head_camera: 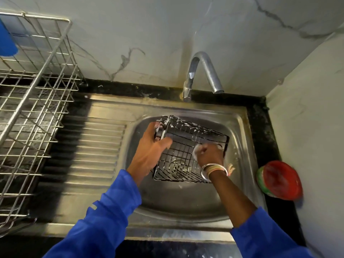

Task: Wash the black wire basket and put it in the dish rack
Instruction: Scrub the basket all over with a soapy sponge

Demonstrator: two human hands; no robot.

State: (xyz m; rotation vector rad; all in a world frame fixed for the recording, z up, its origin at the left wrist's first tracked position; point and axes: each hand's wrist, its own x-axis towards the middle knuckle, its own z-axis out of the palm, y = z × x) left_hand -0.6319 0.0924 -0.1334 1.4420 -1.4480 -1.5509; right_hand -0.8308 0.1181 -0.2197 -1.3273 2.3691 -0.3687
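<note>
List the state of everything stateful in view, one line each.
black wire basket, soapy, held tilted over the sink, not yet racked
left hand, grips the basket's left end
right hand, curled inside the basket, foamy; what it holds is unclear
tap, no stream visible
dish rack, left of the sink, basket not in it
sink, no pooled water
red tub, right of the sink; open or closed unclear

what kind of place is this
Most likely a home kitchen's washing-up corner: a stainless steel sink with a ribbed drainboard, a curved metal tap against the wall, and a wire dish rack beside it.
</note>
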